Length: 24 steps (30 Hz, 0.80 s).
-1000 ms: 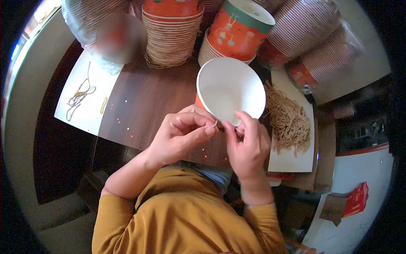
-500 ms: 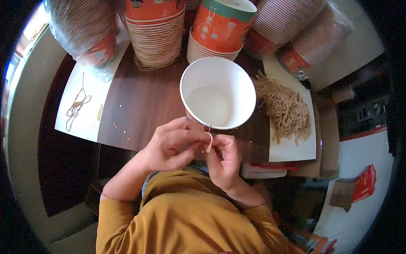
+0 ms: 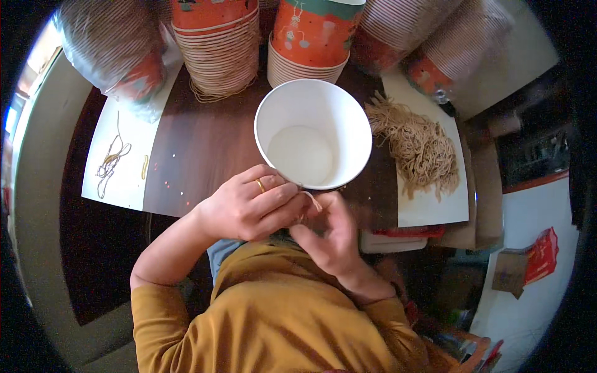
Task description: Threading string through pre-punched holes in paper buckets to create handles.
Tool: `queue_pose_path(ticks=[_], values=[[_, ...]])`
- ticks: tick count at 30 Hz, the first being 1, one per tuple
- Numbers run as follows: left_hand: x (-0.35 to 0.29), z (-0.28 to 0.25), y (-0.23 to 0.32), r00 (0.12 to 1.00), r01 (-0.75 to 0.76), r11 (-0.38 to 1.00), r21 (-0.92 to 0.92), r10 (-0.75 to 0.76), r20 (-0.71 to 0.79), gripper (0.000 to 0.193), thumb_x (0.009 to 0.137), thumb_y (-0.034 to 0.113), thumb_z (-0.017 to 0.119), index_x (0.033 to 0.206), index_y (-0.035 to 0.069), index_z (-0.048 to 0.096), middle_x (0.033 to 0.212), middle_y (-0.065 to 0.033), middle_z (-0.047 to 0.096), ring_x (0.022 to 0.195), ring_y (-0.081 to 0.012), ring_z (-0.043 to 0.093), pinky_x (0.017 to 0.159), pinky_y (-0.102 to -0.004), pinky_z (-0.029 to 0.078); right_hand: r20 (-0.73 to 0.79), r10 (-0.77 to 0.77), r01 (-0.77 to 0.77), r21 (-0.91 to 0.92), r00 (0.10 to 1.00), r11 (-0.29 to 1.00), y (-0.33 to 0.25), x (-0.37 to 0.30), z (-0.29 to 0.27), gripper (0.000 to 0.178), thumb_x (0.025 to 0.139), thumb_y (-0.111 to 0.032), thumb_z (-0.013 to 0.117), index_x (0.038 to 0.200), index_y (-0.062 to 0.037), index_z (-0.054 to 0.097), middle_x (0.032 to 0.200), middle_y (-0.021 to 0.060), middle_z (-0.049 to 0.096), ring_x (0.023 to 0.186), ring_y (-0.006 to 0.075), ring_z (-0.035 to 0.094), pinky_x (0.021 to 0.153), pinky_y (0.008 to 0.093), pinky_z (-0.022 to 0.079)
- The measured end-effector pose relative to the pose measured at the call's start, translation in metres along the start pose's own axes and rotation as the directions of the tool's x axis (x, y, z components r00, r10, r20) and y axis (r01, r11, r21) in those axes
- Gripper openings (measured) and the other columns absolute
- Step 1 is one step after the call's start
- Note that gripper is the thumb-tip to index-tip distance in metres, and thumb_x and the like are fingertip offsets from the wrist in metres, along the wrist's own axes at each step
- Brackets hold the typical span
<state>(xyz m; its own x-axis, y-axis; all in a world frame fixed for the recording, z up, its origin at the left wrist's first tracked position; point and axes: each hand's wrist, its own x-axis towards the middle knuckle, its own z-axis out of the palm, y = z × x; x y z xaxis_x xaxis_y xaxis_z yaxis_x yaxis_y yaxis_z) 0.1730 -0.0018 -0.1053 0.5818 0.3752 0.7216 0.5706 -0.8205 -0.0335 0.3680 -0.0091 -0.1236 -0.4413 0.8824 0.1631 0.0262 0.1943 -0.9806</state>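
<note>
A large white-lined paper bucket (image 3: 351,133) stands at the table's front edge, its mouth tilted toward me. Just below its near rim, a short pale cord (image 3: 313,200) curves between my two hands. My left hand (image 3: 258,202), with a gold ring, is closed, its fingertips pinching the cord at the rim. Beside it, my right hand (image 3: 329,230) has bent fingers around the cord's other end, and its thumb points toward the left hand. The fingertips of both hands are partly hidden.
Stacks of orange paper buckets (image 3: 221,56) line the back, some in clear plastic (image 3: 106,43). A heap of tan cords (image 3: 423,149) lies on a white sheet at right. On the left sheet lie a tangled dark cord (image 3: 112,165) and a small yellow loop (image 3: 145,166).
My left hand has rolled over, so its back and ring now show. The cord's end has swung to the right, toward my right hand. The view has shifted slightly.
</note>
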Motion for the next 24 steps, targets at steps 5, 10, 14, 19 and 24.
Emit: queue_pose_path(ticks=[5,10,14,19,24], values=[[-0.005,0.002,0.001,1.0,0.012,1.0,0.009,-0.012,0.015,0.024,0.069,0.013,0.063,0.091,0.002,0.064,0.094,-0.0093,0.062,0.081,-0.0208,0.062,0.072,-0.0344,0.052,0.06,-0.126,0.136,-0.207,0.99,0.969,-0.016,0.022,-0.028,0.033,0.08,-0.028,0.071,0.095,-0.0008,0.058,0.087,0.0098,0.061,0.078,0.0189,0.059,0.073,0.0312,0.047],[-0.004,-0.001,0.004,0.999,0.019,0.998,0.052,-0.021,0.046,0.024,0.07,0.013,0.062,0.091,0.003,0.064,0.095,-0.0094,0.062,0.083,-0.0209,0.063,0.074,-0.0354,0.051,-0.033,-0.346,0.265,-0.579,0.938,0.771,-0.033,0.031,-0.023,0.027,0.078,-0.02,0.072,0.097,-0.0038,0.059,0.084,0.0093,0.059,0.072,0.0236,0.058,0.07,0.0351,0.047],[-0.007,-0.006,0.003,0.998,0.026,0.998,0.055,-0.03,0.06,0.023,0.071,0.012,0.062,0.092,0.003,0.063,0.095,-0.0094,0.062,0.085,-0.0214,0.063,0.074,-0.0358,0.051,0.417,-0.487,0.611,-0.707,0.768,0.357,-0.045,0.056,-0.032,0.033,0.073,-0.008,0.063,0.106,-0.0061,0.061,0.106,0.0104,0.054,0.095,0.0281,0.052,0.081,0.0385,0.044],[-0.007,-0.007,0.002,0.997,0.071,0.997,0.026,-0.072,0.026,0.023,0.073,0.011,0.065,0.093,0.003,0.062,0.096,-0.0092,0.063,0.083,-0.022,0.063,0.074,-0.036,0.051,0.557,-0.568,0.764,-0.607,0.606,0.221,-0.036,0.068,-0.038,0.022,0.077,-0.013,0.058,0.096,-0.0046,0.063,0.098,0.0065,0.057,0.085,0.0232,0.054,0.076,0.0363,0.045],[-0.017,0.005,0.012,0.927,0.32,0.93,-0.182,-0.346,-0.141,0.026,0.068,0.004,0.072,0.092,0.005,0.062,0.092,-0.0074,0.066,0.075,-0.0212,0.063,0.067,-0.0332,0.046,0.454,-0.641,0.697,-0.694,0.619,0.181,-0.022,0.041,-0.027,0.018,0.081,-0.01,0.06,0.097,-0.0017,0.063,0.09,0.0062,0.058,0.073,0.0188,0.055,0.062,0.033,0.044]])
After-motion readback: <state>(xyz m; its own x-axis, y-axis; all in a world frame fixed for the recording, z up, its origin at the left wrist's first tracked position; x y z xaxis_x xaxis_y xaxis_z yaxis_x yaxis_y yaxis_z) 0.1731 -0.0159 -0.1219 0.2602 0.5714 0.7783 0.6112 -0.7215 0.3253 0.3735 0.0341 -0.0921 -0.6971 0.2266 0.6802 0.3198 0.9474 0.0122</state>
